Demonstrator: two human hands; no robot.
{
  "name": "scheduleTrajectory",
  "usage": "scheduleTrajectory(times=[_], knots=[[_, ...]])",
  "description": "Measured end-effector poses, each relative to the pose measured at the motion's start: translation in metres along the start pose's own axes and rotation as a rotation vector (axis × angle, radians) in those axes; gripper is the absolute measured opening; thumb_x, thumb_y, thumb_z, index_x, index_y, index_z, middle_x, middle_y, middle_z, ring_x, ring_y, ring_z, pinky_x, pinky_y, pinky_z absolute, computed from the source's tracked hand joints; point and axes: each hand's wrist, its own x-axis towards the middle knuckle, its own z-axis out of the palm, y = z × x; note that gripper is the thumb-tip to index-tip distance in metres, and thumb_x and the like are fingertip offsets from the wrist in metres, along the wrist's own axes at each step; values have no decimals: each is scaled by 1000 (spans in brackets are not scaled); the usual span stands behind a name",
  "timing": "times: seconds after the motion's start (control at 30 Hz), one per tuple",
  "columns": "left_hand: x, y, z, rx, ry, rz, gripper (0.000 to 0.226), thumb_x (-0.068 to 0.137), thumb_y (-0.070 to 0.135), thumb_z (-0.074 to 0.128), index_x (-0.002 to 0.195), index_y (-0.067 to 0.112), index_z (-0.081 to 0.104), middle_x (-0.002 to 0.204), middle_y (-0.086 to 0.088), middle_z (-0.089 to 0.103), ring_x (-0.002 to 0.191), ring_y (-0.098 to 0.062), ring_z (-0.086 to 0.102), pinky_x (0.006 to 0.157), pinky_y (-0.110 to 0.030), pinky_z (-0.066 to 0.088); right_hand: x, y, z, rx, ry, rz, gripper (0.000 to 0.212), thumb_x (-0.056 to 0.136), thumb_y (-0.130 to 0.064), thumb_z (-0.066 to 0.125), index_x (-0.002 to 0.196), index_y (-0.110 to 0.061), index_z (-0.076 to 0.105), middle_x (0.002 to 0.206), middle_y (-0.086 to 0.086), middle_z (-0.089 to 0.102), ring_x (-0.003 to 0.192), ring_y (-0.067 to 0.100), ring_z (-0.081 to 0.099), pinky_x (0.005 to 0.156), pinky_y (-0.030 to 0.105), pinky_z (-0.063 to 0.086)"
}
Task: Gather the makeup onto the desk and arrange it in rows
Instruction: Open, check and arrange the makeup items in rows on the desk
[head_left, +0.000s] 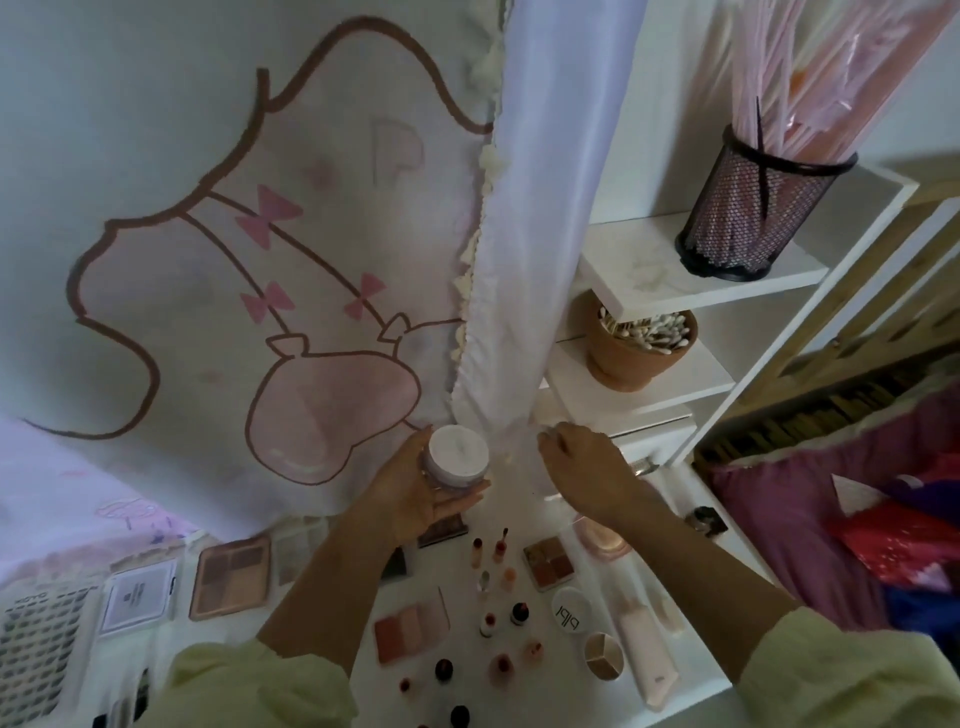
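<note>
**Head view, sole view.**

**Item:** jar (457, 457), round and squat, with a flat pale lid and a lilac-tinted wall.

**Location:** it was held in the air above the back edge of the desk (582, 696), in front of the printed hanging cloth (218, 291). It had not yet been set down among the rows.

**Handling, as judged:** rigid and probably light to middling in weight. The smooth wall could slip. If the body is glass, it would not take a drop well. The best hold looked to be around the side wall below the lid, kept upright so the lid carries no load.

**Left hand (415, 499):** palm up under the jar, thumb curled on the far side and fingers wrapped along the near side, so the jar was cupped firmly. The forearm rose from a pale yellow sleeve.

**Right hand (582, 467):** back of the hand up, reaching forward to the foot of the white curtain (545, 234) by the lowest shelf. The fingers were bent downward. Whether they pinched anything could not be told.

**Already on the desk:**
- brown eyeshadow palette (231, 577)
- blush palette (410, 629)
- quad palette (550, 561)
- small bottles (488, 623), standing in loose lines
- white round compact (571, 610)
- pale tube (644, 649)

**On the shelves beyond:**
- clay pot of cotton swabs (639, 353)
- black mesh cup (758, 208)
</note>
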Motion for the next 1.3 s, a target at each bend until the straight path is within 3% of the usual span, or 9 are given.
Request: scheduleTrajectory(times=[0.1,0.2,0.3,0.47,0.63,0.83,1.0,1.13,1.3], knots=[[20,-8,-3,21,39,4,50,92,38,59,133,11,50,133,-21,54,112,-44,59,88,-52,54,5,18,19,-160,-12,14,40,101,-30,39,62,-20,35,62,-2,46,68,23,51,62,28,34],[36,-14,-7,90,72,16,47,94,35,56,132,8,49,132,-18,55,114,-39,58,96,-51,48,6,32,34,-183,15,24,38,100,-29,43,64,-16,43,65,1,53,66,23,55,61,29,39],[51,-18,-5,138,93,36,35,98,31,50,126,10,48,128,-16,54,110,-35,58,90,-48,49,11,44,48,-202,53,58,31,99,-30,45,83,-9,61,79,7,64,75,23,63,69,31,50],[78,-34,-7,438,240,94,44,97,35,53,134,12,47,132,-12,54,117,-34,57,75,-41,55,21,59,74,-246,65,136,30,99,-31,45,93,-6,62,90,10,67,84,25,65,71,31,50],[95,-46,-9,596,313,146,48,93,42,57,126,7,56,125,-13,59,110,-34,60,87,-49,55,24,63,94,-222,110,178,28,99,-26,45,96,-4,62,92,11,68,87,26,66,69,30,48],[103,-51,-6,650,333,154,39,92,37,61,115,6,62,110,-17,64,98,-35,63,61,-36,58,24,60,109,-124,121,236,25,98,-25,47,93,-5,61,92,12,67,86,27,67,71,33,52],[104,-50,-3,750,328,175,21,96,33,55,93,13,62,103,-19,65,90,-34,65,75,-46,58,24,62,114,-46,142,281,20,96,-18,49,93,-2,59,96,16,66,92,30,64,71,33,46],[104,-45,0,858,327,215,34,99,37,45,72,18,53,86,-13,62,89,-33,62,89,-54,52,24,67,120,53,162,322,18,93,-17,55,94,0,61,95,15,65,90,29,63,70,32,45],[104,-38,6,902,311,141,26,96,29,52,74,16,52,79,-5,57,92,-29,60,91,-49,53,31,78,125,211,191,447,22,94,-19,55,96,0,67,88,15,70,82,29,69,74,36,57]])
